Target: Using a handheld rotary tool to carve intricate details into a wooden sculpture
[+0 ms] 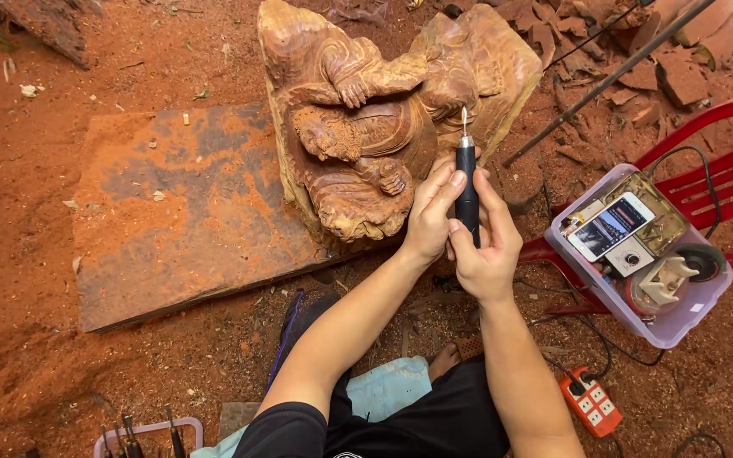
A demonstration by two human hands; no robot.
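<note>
A slim black rotary handpiece [467, 188] is held upright in both hands, just beside the right edge of a reddish wooden carving [383, 119]. The bit at its tip points up, close to the carved wood; whether it touches cannot be told. The left hand [431, 214] is wrapped on the tool's left side, fingers [444, 182] closed against the barrel. The right hand [487, 242] is closed around the lower barrel from the right, thumb laid along it. Both hands are shut on the tool, none spread wide.

For clean work, the barrel is best kept pinched low and steady, with the left hand used as a brace and the bit fed lightly along the detail, judged from the fine relief on the figure. A slip toward the raised carved limbs is the likely risk.

The carving rests tilted on a flat worn board [180, 212] lying on red sawdust-covered ground [27, 339]. Well to the right, a clear plastic tub [697, 314] sits on a red plastic chair [723, 161]; a phone [611, 226] and a small control box are seen inside it. A cable is seen running from the tub area down to an orange power strip [591, 409] near the right forearm; it could snag the wrist. Metal rods [612, 76] cross above right, apart from the hands. Chisel handles in a small tray [148, 434] are seen at bottom left, out of the way.
</note>
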